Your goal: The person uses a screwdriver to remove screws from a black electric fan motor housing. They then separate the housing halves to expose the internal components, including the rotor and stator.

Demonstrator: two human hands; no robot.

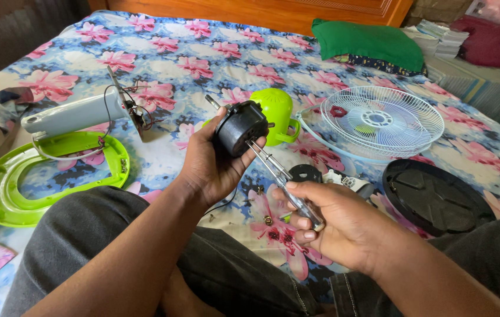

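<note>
My left hand (209, 164) grips a round black fan motor (240, 126) with a metal shaft sticking out at its upper left. My right hand (335, 223) holds a screwdriver (279, 176) by its clear handle, its metal tip set against the motor's lower edge. Just behind the motor lies a lime green motor cover (278, 111). Small screws (267, 221) lie on the floral bedsheet (203, 53) between my hands.
A lime green fan base with a grey stand (68, 114) and loose wires lies at the left. A white fan grille (382, 120) rests at the right, a black round cover (432, 196) nearer me. A green pillow (373, 41) sits by the wooden headboard. My dark-trousered legs fill the foreground.
</note>
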